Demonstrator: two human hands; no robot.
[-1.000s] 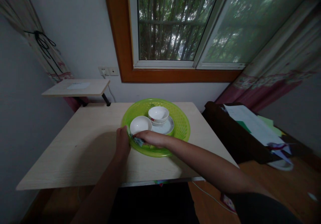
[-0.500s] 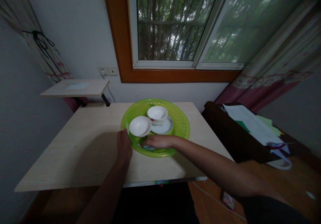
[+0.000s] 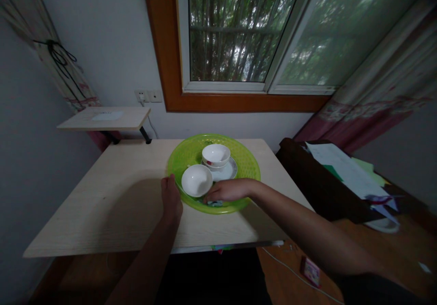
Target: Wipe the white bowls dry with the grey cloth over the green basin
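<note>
A round green plastic basket (image 3: 250, 166) sits on the table. My left hand (image 3: 171, 199) is closed on its left rim, thumb on top. My right hand (image 3: 228, 190) reaches into the near side of the basket, fingers closed over a greyish-green cloth (image 3: 215, 203) that is mostly hidden under them. Right beside those fingers stands a white bowl (image 3: 197, 180), slightly tilted. Behind it, a second white bowl (image 3: 216, 154) with a red mark is stacked on another bowl (image 3: 218, 168). This stack rests on a white plate (image 3: 232, 170).
The wooden table (image 3: 136, 218) carries a small raised shelf (image 3: 126, 119) at its back left. To the right stands a dark brown piece of furniture (image 3: 297, 173) with papers (image 3: 336, 164) on it. A window (image 3: 239, 45) is behind the table.
My right hand has moved a little to the right with the cloth. The near bowl has shifted right and toward me. My left hand stays on the rim.
</note>
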